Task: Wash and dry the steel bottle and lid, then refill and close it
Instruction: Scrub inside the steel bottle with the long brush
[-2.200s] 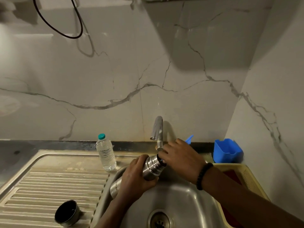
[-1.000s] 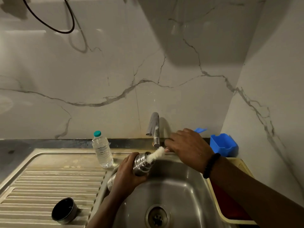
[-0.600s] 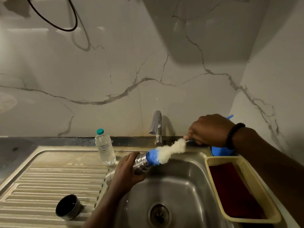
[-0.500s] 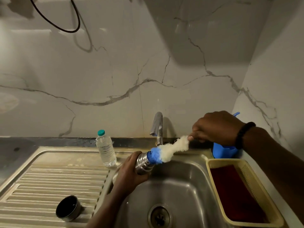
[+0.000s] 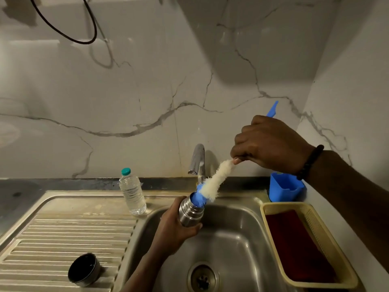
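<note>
Left hand (image 5: 174, 230) grips the steel bottle (image 5: 190, 211) over the sink (image 5: 237, 224), right hand (image 5: 267, 144) clutches the bottle brush (image 5: 214, 182), whose bristles could flick water everywhere if yanked out.

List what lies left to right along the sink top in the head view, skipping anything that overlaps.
Lid → plastic bottle → steel bottle in the left hand → blue cup → yellow basket.
</note>
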